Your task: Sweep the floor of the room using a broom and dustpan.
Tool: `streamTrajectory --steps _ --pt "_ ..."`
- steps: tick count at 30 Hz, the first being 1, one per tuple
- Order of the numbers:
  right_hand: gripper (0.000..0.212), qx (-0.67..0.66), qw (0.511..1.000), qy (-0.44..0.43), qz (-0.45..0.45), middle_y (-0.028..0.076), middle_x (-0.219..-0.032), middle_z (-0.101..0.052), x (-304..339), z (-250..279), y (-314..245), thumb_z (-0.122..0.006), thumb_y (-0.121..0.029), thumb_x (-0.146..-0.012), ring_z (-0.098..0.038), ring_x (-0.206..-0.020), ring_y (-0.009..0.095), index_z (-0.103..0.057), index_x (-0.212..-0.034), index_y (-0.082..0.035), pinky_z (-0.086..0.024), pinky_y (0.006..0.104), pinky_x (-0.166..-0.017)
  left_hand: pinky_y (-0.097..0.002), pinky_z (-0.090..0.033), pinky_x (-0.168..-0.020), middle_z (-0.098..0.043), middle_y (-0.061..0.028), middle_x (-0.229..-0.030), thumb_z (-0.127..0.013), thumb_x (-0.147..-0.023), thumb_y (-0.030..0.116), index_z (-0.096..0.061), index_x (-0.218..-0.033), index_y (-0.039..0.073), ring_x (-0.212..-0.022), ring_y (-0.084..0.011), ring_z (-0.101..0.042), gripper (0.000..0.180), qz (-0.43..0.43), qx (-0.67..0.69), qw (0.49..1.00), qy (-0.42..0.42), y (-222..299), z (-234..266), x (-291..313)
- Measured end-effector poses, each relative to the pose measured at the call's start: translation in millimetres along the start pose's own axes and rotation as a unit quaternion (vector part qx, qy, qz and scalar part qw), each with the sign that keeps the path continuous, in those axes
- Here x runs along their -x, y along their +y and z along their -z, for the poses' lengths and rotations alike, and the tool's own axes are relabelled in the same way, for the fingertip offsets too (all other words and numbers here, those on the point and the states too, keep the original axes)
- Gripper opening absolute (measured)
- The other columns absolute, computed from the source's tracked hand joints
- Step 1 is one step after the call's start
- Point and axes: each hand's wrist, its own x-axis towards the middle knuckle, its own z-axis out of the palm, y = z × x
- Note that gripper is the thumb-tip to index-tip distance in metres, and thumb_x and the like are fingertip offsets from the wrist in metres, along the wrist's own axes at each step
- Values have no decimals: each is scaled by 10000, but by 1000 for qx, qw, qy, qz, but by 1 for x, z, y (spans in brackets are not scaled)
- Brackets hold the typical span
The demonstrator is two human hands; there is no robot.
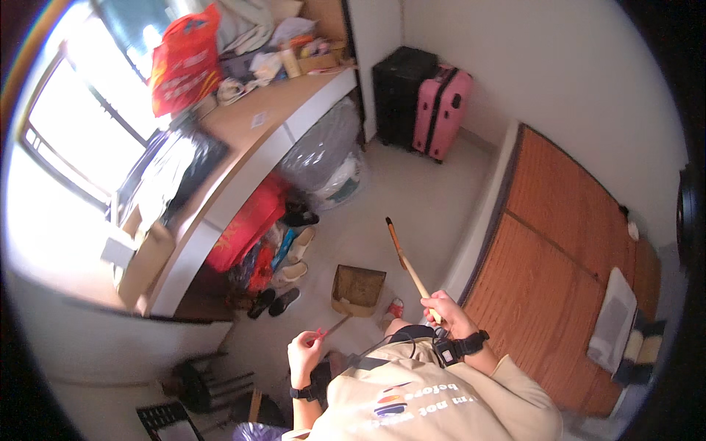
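Observation:
My left hand is closed around the end of a dustpan's handle, with a bit of red at the grip. The dustpan has a brownish, dirty-looking pan, out in front of me low over the floor. In my right hand is a long thin stick, pale near the grip and orange-brown toward its dark far tip. It slants up and away to the left; no broom head or bristles show on it. Both wrists wear black straps. My red shoe shows just right of the dustpan.
Shoes and red bags lie under a cluttered long counter at left. A plastic-wrapped bundle stands farther along. Black and pink suitcases stand by the far wall. A wood-panelled raised platform lies right; a dark stool is near left.

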Motion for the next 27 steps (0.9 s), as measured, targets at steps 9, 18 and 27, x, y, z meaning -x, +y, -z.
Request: streamTrajectory --steps 9,18,27 --pt "301 -38 999 31 6 41 -645 -470 -44 77 -75 -574 -166 -807 -444 -459 95 -334 -957 -63 -342 225 -345 -267 -476 -551 -633 -158 -682 -647 -705 174 -643 -792 25 -631 -193 -641 173 -49 -59 994 -83 86 -76 -124" --pt "339 -114 990 61 49 43 -672 -444 -84 166 -142 -575 -124 -797 -431 -508 95 -306 -985 -35 -334 232 -402 -283 -465 -483 -607 -152 -579 -634 -768 279 -636 -722 13 -544 -219 -629 270 -95 -69 982 -145 193 -180 -248" --pt "193 -187 965 151 105 21 -592 -446 -148 189 -219 -582 -129 -763 -444 -475 99 -407 -749 -48 -335 258 -394 -352 -487 -604 -621 -157 -697 -577 -772 278 -658 -764 57 -673 -310 -617 236 -278 -148 928 -200 270 -272 -374"
